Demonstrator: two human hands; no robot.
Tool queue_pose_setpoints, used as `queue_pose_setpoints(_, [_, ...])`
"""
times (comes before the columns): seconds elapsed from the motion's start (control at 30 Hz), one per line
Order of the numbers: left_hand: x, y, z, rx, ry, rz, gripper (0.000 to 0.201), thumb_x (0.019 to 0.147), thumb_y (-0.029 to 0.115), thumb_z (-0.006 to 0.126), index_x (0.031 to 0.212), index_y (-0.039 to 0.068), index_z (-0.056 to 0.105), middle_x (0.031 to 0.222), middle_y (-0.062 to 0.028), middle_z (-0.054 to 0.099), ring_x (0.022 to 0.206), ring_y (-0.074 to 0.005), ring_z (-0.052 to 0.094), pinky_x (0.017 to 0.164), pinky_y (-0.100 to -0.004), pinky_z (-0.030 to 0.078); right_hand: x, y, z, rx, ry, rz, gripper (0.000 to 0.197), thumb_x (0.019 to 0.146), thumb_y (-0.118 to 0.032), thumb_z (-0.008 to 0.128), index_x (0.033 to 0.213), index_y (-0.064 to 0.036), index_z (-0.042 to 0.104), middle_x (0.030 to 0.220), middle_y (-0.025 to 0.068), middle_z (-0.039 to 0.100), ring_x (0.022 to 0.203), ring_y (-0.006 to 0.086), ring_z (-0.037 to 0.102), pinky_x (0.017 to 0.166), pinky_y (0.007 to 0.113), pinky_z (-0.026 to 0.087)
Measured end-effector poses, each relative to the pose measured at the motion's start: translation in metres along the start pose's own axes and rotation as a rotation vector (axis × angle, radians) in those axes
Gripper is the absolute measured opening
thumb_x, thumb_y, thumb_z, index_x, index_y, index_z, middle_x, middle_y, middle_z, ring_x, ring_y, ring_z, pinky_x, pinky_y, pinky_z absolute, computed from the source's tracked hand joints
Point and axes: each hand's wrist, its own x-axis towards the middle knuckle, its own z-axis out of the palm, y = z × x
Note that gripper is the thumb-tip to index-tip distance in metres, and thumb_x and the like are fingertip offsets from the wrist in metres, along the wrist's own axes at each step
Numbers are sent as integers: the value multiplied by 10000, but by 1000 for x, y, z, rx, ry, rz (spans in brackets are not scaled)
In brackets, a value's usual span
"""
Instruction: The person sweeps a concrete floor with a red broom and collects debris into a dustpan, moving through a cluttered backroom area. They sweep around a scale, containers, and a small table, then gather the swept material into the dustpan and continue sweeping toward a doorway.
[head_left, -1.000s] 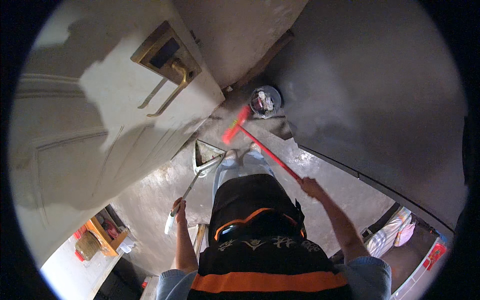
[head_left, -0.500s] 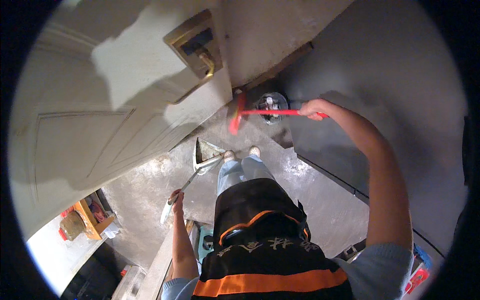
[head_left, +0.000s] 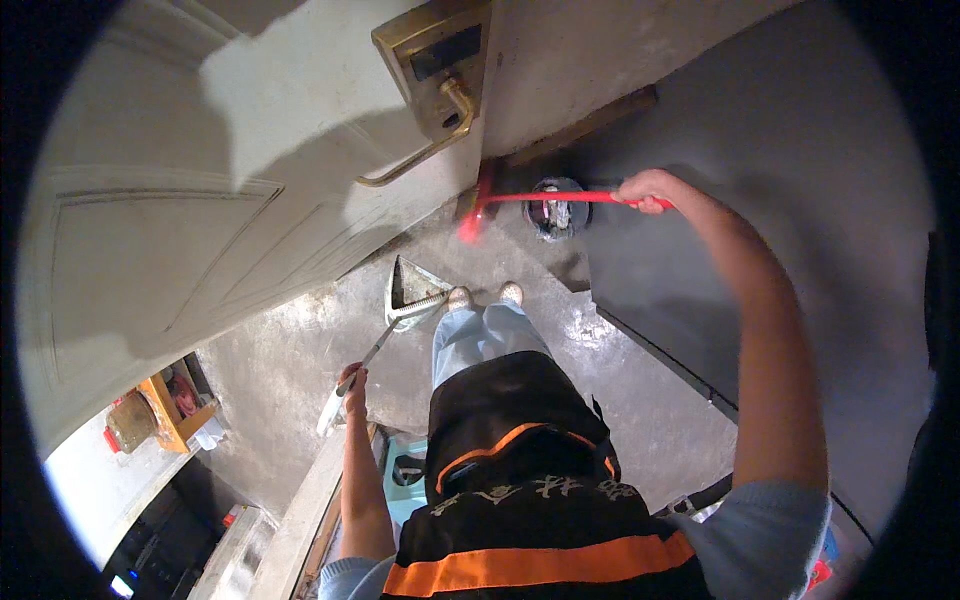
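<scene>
My right hand (head_left: pixel 648 190) is closed round the end of a red broom (head_left: pixel 510 197), whose handle runs level across to the left. Blurred by motion, the broom's red head is near the door's bottom corner, low by the floor. Fingers of my left hand (head_left: pixel 355 388) wrap the long handle of a pale dustpan (head_left: pixel 412 318). The dustpan's triangular pan stands on the floor just left of my shoes, its opening toward the upper right. Beyond the broom handle is a round dark bucket (head_left: pixel 557 228) with pale items in it.
A white panelled door (head_left: pixel 130 240) with a brass lever handle (head_left: pixel 457 105) rises on the left. To the right is a large grey surface (head_left: pixel 680 270). A teal stool (head_left: pixel 405 490) stands by my left arm. An orange-brown box (head_left: pixel 165 410) and a jar (head_left: pixel 132 421) are at lower left.
The broom and my right hand have shifted slightly up and right in view. The door handle looks larger and farther right. The dustpan has hardly moved.
</scene>
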Motion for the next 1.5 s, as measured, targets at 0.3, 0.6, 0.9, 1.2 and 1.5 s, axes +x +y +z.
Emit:
queue_pose_setpoints(0.3, [6, 11, 9, 13, -27, -20, 128, 766, 80, 547, 870, 7, 561, 712, -51, 558, 677, -107, 535, 617, -220, 433, -15, 32, -23, -144, -46, 65, 414, 845, -444, 388, 642, -87, 343, 438, -34, 264, 320, 71, 252, 290, 242, 207])
queue_pose_setpoints(0.6, [-3, 50, 10, 121, -73, 50, 147, 772, 69, 548, 887, -21, 568, 725, -71, 581, 671, -117, 560, 627, -225, 458, 3, 128, 112, 580, -276, -8, 462, 765, -555, 462, 713, -109, 355, 477, -46, 277, 339, 24, 243, 276, 165, 204])
queue_pose_setpoints(0.9, [57, 122, 9, 547, -350, 334, 194, 699, 126, 596, 865, 29, 626, 724, -105, 618, 667, -167, 589, 609, -274, 456, 63, 130, 291, 605, 247, -174, 551, 794, -531, 376, 567, -29, 405, 408, 89, 410, 295, 213, 377, 300, 387, 301])
queue_pose_setpoints(1.2, [101, 173, 17, 614, -717, 621, 96, 710, 15, 600, 805, 6, 606, 747, -56, 606, 656, -117, 560, 598, -241, 448, -21, 89, 614, 1140, 76, 178, 501, 825, -488, 367, 685, -21, 480, 437, 89, 431, 309, 187, 438, 279, 311, 343])
queue_pose_setpoints(1.5, [98, 208, 33, 709, -1014, 629, 127, 721, 58, 597, 845, 49, 625, 754, -33, 613, 700, -107, 560, 647, -234, 439, -25, 33, 669, 1521, 278, 282, 543, 828, -488, 382, 607, 5, 445, 461, 68, 434, 344, 192, 420, 336, 348, 334])
